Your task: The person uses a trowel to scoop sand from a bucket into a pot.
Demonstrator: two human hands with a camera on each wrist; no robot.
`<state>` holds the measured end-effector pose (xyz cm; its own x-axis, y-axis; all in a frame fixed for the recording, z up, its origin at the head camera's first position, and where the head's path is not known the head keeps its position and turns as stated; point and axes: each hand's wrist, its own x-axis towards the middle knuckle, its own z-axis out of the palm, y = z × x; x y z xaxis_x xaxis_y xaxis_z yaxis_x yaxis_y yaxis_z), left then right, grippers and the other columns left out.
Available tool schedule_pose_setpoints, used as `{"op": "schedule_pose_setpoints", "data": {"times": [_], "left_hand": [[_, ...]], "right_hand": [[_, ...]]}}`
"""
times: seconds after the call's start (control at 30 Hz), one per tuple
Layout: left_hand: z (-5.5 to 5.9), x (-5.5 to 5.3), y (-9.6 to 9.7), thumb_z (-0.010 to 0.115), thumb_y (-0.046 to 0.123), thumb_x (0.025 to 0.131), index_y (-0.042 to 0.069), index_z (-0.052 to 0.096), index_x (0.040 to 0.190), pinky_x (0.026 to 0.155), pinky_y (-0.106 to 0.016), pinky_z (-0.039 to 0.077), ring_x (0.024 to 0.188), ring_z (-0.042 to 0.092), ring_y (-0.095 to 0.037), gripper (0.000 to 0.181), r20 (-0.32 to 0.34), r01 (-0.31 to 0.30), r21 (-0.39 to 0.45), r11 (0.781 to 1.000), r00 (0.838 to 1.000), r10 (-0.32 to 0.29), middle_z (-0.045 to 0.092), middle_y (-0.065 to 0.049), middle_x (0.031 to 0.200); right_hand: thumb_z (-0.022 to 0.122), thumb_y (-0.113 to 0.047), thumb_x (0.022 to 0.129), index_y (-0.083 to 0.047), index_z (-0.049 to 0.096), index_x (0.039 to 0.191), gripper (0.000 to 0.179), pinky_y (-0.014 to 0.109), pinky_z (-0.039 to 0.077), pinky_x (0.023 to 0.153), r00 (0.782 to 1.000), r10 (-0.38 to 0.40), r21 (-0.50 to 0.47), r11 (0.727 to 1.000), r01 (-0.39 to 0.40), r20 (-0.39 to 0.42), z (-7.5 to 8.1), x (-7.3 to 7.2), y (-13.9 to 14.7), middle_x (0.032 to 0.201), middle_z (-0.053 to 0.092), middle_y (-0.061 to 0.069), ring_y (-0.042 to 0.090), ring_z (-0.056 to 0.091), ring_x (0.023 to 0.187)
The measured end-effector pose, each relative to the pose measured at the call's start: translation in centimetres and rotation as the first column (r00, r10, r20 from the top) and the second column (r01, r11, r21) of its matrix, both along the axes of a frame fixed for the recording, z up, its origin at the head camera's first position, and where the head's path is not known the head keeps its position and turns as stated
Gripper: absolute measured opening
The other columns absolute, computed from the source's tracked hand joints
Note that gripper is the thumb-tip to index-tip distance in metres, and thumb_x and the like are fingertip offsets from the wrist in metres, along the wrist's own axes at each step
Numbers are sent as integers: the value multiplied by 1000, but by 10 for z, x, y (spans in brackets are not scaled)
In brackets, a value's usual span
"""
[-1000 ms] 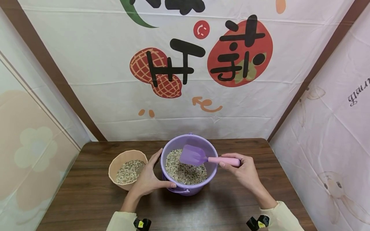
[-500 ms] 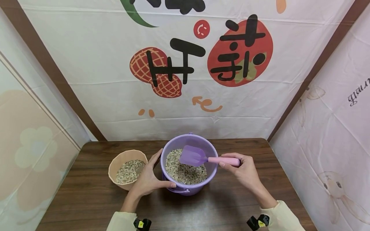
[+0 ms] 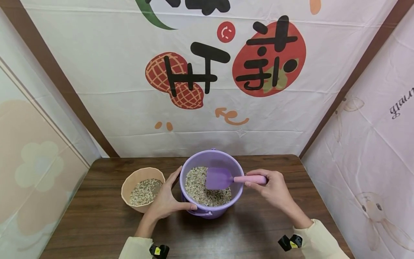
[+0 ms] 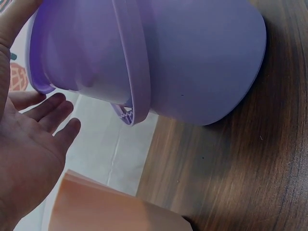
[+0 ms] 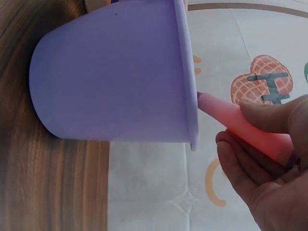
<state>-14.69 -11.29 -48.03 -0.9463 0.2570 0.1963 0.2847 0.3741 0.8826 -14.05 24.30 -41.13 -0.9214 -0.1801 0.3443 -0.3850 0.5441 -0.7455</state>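
Shovel (image 3: 228, 179) with squarish purple blade (image 3: 217, 178) and pink handle (image 3: 247, 179) — pinched by the right hand (image 3: 274, 189) — hangs above gravel (image 3: 197, 189) in a purple bucket (image 3: 221, 213), whose rim (image 3: 213, 208) the left hand (image 3: 168, 201) touches with fingers spread.

Scoop blade (image 3: 218, 178) turned, shifted slightly right

I have the purple bucket (image 3: 211, 156) standing upright, its bail hanging against the outside and mixed pale and dark grain (image 3: 197, 187) spread within, while the left hand (image 3: 166, 199) touches its rim. In the right hand (image 3: 275, 187) I see the pink handle of a small shovel (image 3: 219, 178), its purple blade inside the bucket's mouth, though from here I can't be sure whether it meets the grain. To the bucket's left, a peach faceted bowl (image 3: 142, 174) holds more grain.
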Motion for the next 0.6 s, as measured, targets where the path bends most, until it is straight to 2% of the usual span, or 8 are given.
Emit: {"op": "schedule_pose_setpoints", "data": {"times": [0.23,0.6], "left_hand": [[-1,0,0,102,40,54,17,28,161,117,-64,22,149,25,-33,132,12,-4,-3,1000,1000,4,33,-9,162],[-2,-1,0,102,40,54,18,28,162,117,-64,22,149,25,-33,132,18,-3,-1,1000,1000,3,33,-8,162]], "right_hand": [[89,-10,79,-18,80,100,25,27,53,68,999,50,116,992,-50,5,7,-3,-3,92,76,-8,11,66,78],[89,-11,78,-20,80,97,23,27,52,67,997,66,152,986,-72,44,10,-5,-4,89,75,-10,10,64,78]]}}
